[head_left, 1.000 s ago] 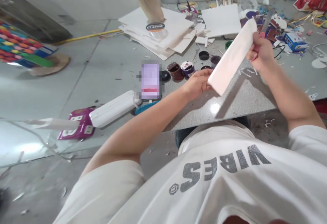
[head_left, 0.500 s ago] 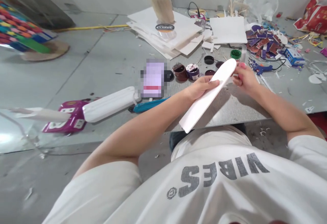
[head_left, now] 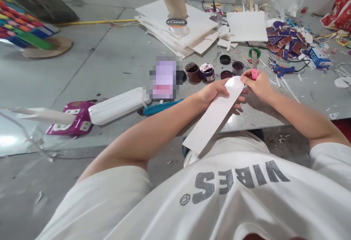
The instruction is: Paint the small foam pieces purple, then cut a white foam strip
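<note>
My left hand grips a long white board strip near its rounded end, thumb on top and fingers passing underneath. The strip slants down toward my shirt, its square end closest to me. In my right hand is a pink utility knife, its wide grey blade pointing up and away from the strip. The thumb and fingertips of that hand touch the edge of the rounded tip. Part of the knife's handle is hidden by the palm.
Open paint jars and lids stand beyond my hands. A blue glue gun lies right, before a heap of purple and brown scraps. White sheets are stacked behind. Left are a phone, a white lamp and a purple power strip.
The strip has turned so its broad face shows more, and its rounded end has come down toward me. My right hand has shifted slightly left, bringing its fingertips onto the tip; the blade now shows clearly.
</note>
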The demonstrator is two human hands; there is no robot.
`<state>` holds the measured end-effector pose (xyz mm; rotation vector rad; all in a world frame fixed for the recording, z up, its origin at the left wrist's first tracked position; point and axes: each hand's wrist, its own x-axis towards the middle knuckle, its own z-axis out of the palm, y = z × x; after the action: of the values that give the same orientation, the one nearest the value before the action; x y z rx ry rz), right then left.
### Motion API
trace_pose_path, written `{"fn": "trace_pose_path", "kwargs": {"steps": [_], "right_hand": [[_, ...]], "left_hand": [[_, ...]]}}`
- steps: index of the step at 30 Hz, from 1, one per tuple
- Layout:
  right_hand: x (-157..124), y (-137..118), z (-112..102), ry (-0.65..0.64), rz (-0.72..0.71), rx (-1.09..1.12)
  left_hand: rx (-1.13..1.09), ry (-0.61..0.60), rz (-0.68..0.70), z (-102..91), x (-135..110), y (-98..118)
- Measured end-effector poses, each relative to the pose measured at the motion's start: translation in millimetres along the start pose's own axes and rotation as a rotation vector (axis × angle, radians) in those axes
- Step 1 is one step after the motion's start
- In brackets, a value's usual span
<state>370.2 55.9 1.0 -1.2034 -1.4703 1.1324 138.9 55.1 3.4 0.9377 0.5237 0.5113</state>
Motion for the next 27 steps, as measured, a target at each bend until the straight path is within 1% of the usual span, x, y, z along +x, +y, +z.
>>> {"fn": "trace_pose_path", "kwargs": {"steps": [3,5,7,9,13,15,17,18,23,25,27], "right_hand": [[-1.5,4.5,-3.5,0.065,-0.174,-0.197],[-2.8,8.1,-6.9,0.075,-0.252,-0.257],[-5.0,10.7,-9.0,0.076,-0.308,-0.294],[-8.3,11.3,-8.8,0.064,-0.326,-0.316],[-14.5,8.0,-3.1,0.041,-0.303,-0.327],[-14.8,6.4,0.0,0.086,-0.281,-0.309],[-12.8,5.6,2.1,0.129,-0.222,-0.259],[-11.4,5.4,2.6,0.127,-0.181,-0.229],[-5.0,4.9,1.3,0.012,0.018,-0.047],[-2.1,5.8,-0.9,0.017,0.056,0.007],[2.4,8.3,-4.4,0.041,0.073,0.005]], "left_hand": [[0.025,0.055,0.007,-5.2,3.4,0.2],[0.024,0.108,0.023,-8.9,4.4,2.1],[0.021,0.149,0.027,-10.1,3.7,5.2],[0.039,0.173,0.028,-8.9,1.9,8.2],[0.117,0.162,0.051,-5.6,-0.5,9.6],[0.128,0.138,0.054,-5.2,-0.5,8.1],[0.082,0.115,0.038,-5.2,0.1,5.8],[0.042,0.107,0.026,-5.1,0.6,4.5],[-0.112,0.064,-0.044,-5.5,3.5,-2.4],[-0.136,0.027,-0.079,-7.0,4.4,-4.5],[-0.153,-0.002,-0.096,-8.9,5.1,-5.8]]}}
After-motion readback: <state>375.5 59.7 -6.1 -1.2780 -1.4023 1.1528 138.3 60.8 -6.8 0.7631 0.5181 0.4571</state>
